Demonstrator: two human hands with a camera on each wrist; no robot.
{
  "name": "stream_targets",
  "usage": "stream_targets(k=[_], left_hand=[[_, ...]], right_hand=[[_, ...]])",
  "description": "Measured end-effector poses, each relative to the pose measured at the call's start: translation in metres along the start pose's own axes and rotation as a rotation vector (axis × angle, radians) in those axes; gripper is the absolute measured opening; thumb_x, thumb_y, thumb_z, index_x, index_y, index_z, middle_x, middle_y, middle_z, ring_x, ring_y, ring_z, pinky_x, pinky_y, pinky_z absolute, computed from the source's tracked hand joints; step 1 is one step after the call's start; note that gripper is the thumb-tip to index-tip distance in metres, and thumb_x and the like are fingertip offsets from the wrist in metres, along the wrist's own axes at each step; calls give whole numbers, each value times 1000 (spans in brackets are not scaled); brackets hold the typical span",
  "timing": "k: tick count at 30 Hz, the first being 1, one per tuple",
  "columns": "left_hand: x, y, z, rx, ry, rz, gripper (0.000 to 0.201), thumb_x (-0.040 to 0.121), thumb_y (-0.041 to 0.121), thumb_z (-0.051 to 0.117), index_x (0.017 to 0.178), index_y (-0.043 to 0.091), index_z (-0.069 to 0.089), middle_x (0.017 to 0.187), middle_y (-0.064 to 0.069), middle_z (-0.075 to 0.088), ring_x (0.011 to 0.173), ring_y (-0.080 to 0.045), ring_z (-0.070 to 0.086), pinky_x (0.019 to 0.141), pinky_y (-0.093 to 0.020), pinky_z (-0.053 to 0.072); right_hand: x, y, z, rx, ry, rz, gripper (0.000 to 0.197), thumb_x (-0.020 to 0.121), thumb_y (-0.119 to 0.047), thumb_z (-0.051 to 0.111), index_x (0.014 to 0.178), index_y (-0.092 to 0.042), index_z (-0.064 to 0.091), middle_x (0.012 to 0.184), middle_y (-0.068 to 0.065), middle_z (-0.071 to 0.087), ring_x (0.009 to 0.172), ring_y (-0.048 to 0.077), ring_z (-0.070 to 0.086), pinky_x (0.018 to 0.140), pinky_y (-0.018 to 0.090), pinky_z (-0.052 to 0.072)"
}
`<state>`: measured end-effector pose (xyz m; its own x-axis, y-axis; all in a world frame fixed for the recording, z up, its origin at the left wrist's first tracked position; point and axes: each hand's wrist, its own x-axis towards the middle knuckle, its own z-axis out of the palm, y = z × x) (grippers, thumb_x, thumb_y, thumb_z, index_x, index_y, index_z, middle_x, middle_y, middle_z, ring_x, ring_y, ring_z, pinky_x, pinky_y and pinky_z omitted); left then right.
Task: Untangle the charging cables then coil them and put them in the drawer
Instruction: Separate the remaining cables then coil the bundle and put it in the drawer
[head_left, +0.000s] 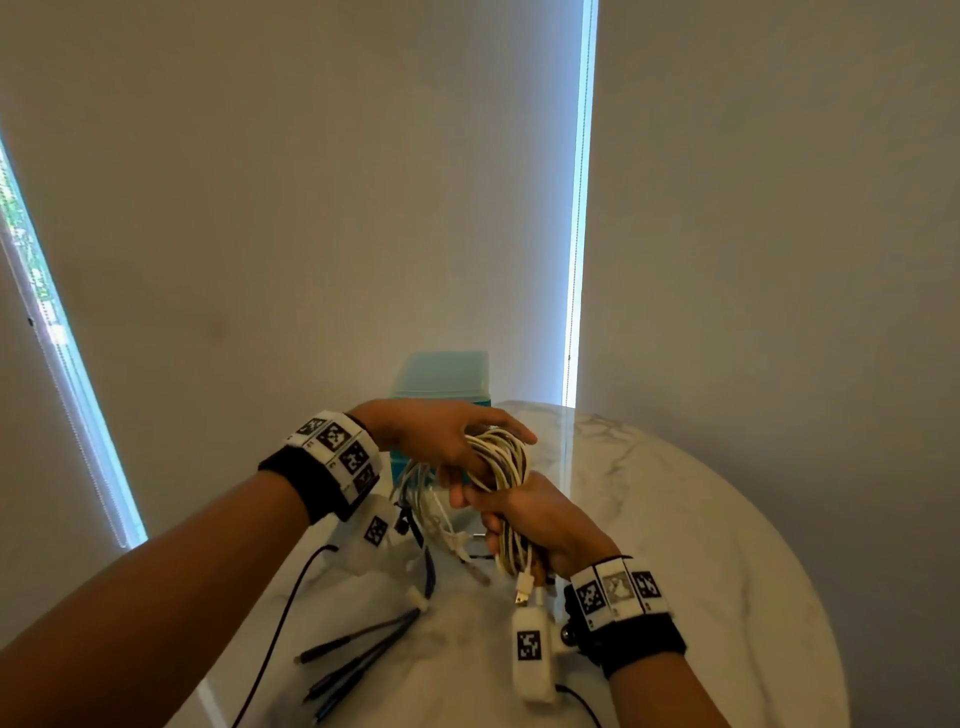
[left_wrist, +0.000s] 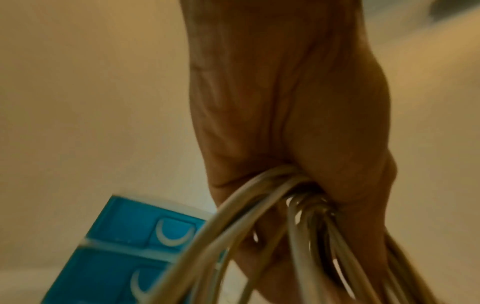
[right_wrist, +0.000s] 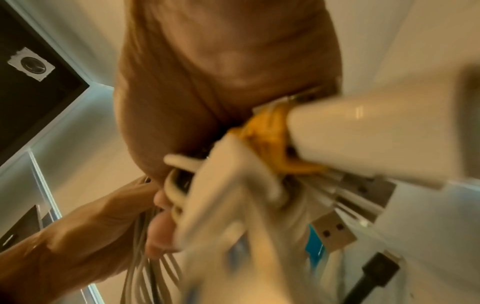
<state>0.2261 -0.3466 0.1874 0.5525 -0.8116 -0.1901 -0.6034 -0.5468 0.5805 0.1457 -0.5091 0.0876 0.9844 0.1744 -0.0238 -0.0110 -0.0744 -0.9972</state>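
Observation:
A coiled bundle of white charging cables is held up over the marble table. My left hand grips the top loops; in the left wrist view the white cables pass between its fingers. My right hand grips the lower part of the bundle, and USB plugs hang below it. The right wrist view shows a USB plug and white cable strands close up. The teal drawer unit stands behind my hands; two of its drawer fronts look closed.
More cables lie on the table near me: dark ones with plugs at the front left and a loose white and blue tangle under my hands. The round table's edge curves away on the right. Wall and window blinds stand behind.

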Motion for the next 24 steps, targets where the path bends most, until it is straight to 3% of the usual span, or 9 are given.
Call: stream_targets(k=[2, 5, 10, 12, 15, 17, 19, 21, 24], left_hand=[[-7, -5, -6, -138, -91, -22, 73, 102, 9, 72, 162, 28, 37, 123, 6, 74, 92, -4, 78, 77, -22, 61], [-20, -15, -15, -306, -134, -49, 63, 105, 16, 69, 159, 32, 41, 138, -10, 71, 92, -24, 78, 85, -37, 63], [-20, -27, -7, -355, 241, 112, 44, 100, 16, 75, 141, 29, 66, 127, -8, 64, 71, -10, 59, 78, -29, 58], [-15, -34, 5, -474, 323, 161, 38, 99, 16, 75, 136, 22, 69, 115, -8, 63, 82, -14, 65, 81, -29, 57], [-4, -42, 27, -685, 434, 225, 31, 98, 18, 75, 129, 21, 72, 114, -9, 60, 100, -25, 68, 89, -35, 58], [9, -41, 38, -759, 561, 218, 23, 102, 14, 71, 123, 23, 75, 112, -6, 59, 97, -23, 69, 88, -33, 61], [22, -36, 47, -786, 663, 172, 18, 108, 19, 63, 120, 22, 75, 95, -1, 62, 82, -17, 66, 79, -29, 60], [29, -31, 56, -764, 721, 108, 26, 111, 34, 57, 122, 18, 73, 77, 0, 62, 68, -11, 59, 67, -25, 54], [35, -31, 69, -800, 694, 43, 43, 109, 48, 54, 121, 10, 69, 72, -1, 60, 63, -11, 58, 58, -24, 51]], right_hand=[[3, 5, -4, -65, 67, 19, 22, 99, -29, 76, 100, -7, 79, 62, 1, 62, 54, 15, 59, 60, 32, 56], [4, 10, -13, -129, 165, 35, 32, 95, -42, 80, 93, -10, 75, 62, 2, 62, 52, 16, 60, 58, 32, 54], [4, 8, 7, -97, 70, 54, 60, 84, -72, 77, 93, -13, 72, 62, 0, 62, 51, 14, 59, 56, 29, 54], [5, 6, 13, -22, 26, 71, 69, 80, -81, 72, 92, -13, 70, 61, 1, 57, 49, 15, 56, 53, 28, 53], [4, 4, 18, 114, 18, 71, 69, 87, -83, 61, 86, -14, 63, 58, 1, 50, 46, 15, 51, 49, 27, 49], [5, 4, 20, 181, 69, 71, 65, 93, -79, 56, 83, -15, 60, 56, -1, 49, 46, 14, 48, 47, 26, 47], [7, 5, 17, 229, 147, 56, 62, 96, -76, 54, 84, -15, 61, 55, -2, 50, 46, 13, 46, 45, 24, 45], [9, 6, 9, 279, 218, 49, 63, 94, -77, 55, 86, -15, 62, 55, -3, 49, 47, 13, 45, 44, 25, 43], [12, 10, -7, 355, 309, 69, 68, 90, -83, 56, 83, -16, 63, 56, -2, 48, 47, 15, 44, 45, 26, 40]])
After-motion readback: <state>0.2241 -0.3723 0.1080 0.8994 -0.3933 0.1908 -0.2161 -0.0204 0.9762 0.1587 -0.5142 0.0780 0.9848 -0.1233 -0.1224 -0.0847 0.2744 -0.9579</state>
